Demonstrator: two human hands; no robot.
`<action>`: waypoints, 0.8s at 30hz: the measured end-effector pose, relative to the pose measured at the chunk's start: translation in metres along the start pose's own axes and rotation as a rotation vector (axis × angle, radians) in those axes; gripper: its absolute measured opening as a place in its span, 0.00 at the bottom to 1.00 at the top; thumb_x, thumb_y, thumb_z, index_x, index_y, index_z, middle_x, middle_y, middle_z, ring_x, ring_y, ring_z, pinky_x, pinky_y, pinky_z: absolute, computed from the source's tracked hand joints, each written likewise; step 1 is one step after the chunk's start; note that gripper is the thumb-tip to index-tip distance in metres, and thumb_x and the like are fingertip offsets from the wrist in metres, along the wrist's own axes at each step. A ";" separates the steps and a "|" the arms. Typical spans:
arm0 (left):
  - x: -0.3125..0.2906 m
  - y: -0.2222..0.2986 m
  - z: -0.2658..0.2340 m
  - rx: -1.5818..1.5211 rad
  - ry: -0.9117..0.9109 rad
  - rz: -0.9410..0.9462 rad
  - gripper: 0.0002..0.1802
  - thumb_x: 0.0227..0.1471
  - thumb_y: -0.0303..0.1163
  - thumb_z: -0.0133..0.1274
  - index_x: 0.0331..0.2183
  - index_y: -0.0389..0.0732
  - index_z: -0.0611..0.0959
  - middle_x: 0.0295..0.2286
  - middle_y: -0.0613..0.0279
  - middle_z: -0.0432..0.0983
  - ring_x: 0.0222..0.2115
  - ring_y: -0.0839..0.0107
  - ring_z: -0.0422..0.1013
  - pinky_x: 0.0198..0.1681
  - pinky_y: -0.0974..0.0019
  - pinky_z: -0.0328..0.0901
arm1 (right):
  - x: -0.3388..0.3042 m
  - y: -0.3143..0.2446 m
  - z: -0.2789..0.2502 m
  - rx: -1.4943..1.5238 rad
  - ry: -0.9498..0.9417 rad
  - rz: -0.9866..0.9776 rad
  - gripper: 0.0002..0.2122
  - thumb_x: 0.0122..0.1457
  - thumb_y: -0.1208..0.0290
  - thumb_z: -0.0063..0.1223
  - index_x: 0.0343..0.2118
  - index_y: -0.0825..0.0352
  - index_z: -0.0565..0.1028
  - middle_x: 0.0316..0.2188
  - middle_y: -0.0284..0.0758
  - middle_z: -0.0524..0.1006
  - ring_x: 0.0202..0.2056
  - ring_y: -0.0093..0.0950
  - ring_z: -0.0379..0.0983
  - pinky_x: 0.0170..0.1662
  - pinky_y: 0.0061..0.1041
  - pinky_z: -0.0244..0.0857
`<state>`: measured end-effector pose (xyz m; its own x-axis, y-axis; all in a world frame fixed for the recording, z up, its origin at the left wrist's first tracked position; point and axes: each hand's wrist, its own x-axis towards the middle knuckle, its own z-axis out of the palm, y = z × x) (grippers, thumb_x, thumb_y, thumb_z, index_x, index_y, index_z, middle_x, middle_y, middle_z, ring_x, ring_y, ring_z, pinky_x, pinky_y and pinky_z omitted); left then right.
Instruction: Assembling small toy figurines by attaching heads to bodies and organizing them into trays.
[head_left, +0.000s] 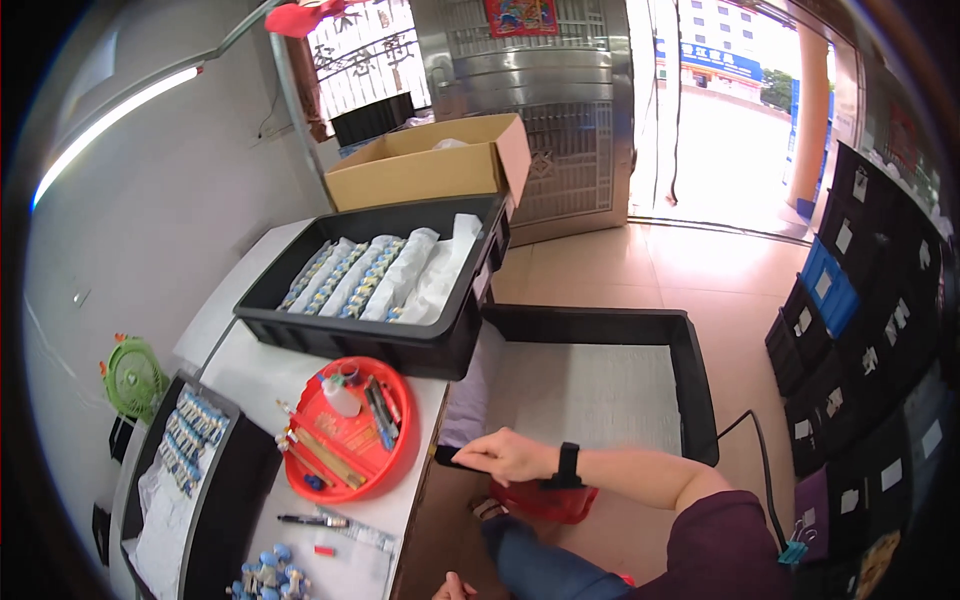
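Note:
My right hand reaches across from the right, its fingers closed over the near left part of the rim of a black tray. A pale, flat lining lies in the tray, and a light purple cloth shows along its left side. My forearm hides much of the near rim. At the lower edge, only part of my left hand shows, with curled fingers; whatever they hold is out of sight. Left of my hands, a red round tray on the white table carries a white bottle, pens and brushes.
A black crate holds rows of blue-and-yellow small pieces between white padding. Behind it stands a cardboard box. Another crate, a green fan and loose blue figures are at left. Black bins stack up at right.

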<state>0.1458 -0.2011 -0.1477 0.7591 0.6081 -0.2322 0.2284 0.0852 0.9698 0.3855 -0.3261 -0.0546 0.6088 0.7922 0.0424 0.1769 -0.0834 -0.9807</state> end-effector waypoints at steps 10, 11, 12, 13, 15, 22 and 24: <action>-0.069 0.077 -0.086 0.050 0.186 0.338 0.05 0.52 0.24 0.43 0.31 0.35 0.74 0.16 0.70 0.65 0.16 0.85 0.57 0.18 0.77 0.54 | 0.005 -0.073 0.185 0.434 -0.477 -0.093 0.17 0.60 0.63 0.36 0.38 0.74 0.71 0.09 0.24 0.60 0.13 0.13 0.55 0.18 0.13 0.51; -0.071 0.076 -0.099 0.032 0.180 0.369 0.05 0.51 0.23 0.44 0.32 0.35 0.74 0.17 0.73 0.63 0.16 0.87 0.55 0.18 0.79 0.52 | 0.009 -0.073 0.201 0.432 -0.460 -0.068 0.17 0.60 0.64 0.37 0.38 0.75 0.71 0.09 0.25 0.60 0.13 0.14 0.56 0.19 0.14 0.52; -0.080 0.079 -0.116 0.030 0.271 0.345 0.05 0.51 0.23 0.44 0.32 0.35 0.74 0.17 0.73 0.63 0.16 0.87 0.55 0.18 0.79 0.52 | 0.012 -0.073 0.218 0.453 -0.491 -0.063 0.17 0.59 0.64 0.38 0.38 0.75 0.71 0.09 0.25 0.60 0.13 0.14 0.56 0.19 0.14 0.52; -0.086 0.083 -0.133 0.156 0.253 0.384 0.06 0.50 0.23 0.46 0.33 0.36 0.74 0.17 0.72 0.64 0.16 0.86 0.57 0.19 0.79 0.54 | 0.015 -0.072 0.235 0.469 -0.512 -0.057 0.16 0.59 0.64 0.39 0.36 0.75 0.72 0.10 0.25 0.60 0.14 0.14 0.56 0.20 0.14 0.52; -0.096 0.098 -0.167 0.410 0.190 0.398 0.09 0.47 0.25 0.50 0.34 0.37 0.75 0.20 0.67 0.68 0.18 0.82 0.62 0.22 0.77 0.59 | 0.017 -0.072 0.263 0.419 -0.510 -0.099 0.14 0.58 0.65 0.41 0.33 0.74 0.74 0.10 0.25 0.61 0.14 0.14 0.57 0.19 0.13 0.51; -0.066 0.123 -0.219 1.029 0.349 0.581 0.13 0.39 0.27 0.54 0.33 0.39 0.75 0.26 0.60 0.69 0.27 0.65 0.68 0.31 0.65 0.64 | 0.028 -0.047 0.278 0.397 -0.379 -0.116 0.14 0.57 0.66 0.44 0.22 0.71 0.72 0.10 0.25 0.62 0.13 0.12 0.56 0.17 0.13 0.49; -0.045 0.124 -0.210 1.211 0.311 0.584 0.15 0.38 0.27 0.54 0.34 0.39 0.75 0.28 0.59 0.68 0.33 0.62 0.65 0.36 0.62 0.62 | 0.029 -0.052 0.280 0.343 -0.376 -0.116 0.14 0.57 0.67 0.44 0.19 0.70 0.71 0.09 0.24 0.62 0.12 0.12 0.55 0.16 0.13 0.49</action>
<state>0.0117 -0.0525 -0.0013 0.7976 0.4814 0.3633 0.4316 -0.8764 0.2136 0.1772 -0.1293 -0.0558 0.2692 0.9521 0.1452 -0.0751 0.1711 -0.9824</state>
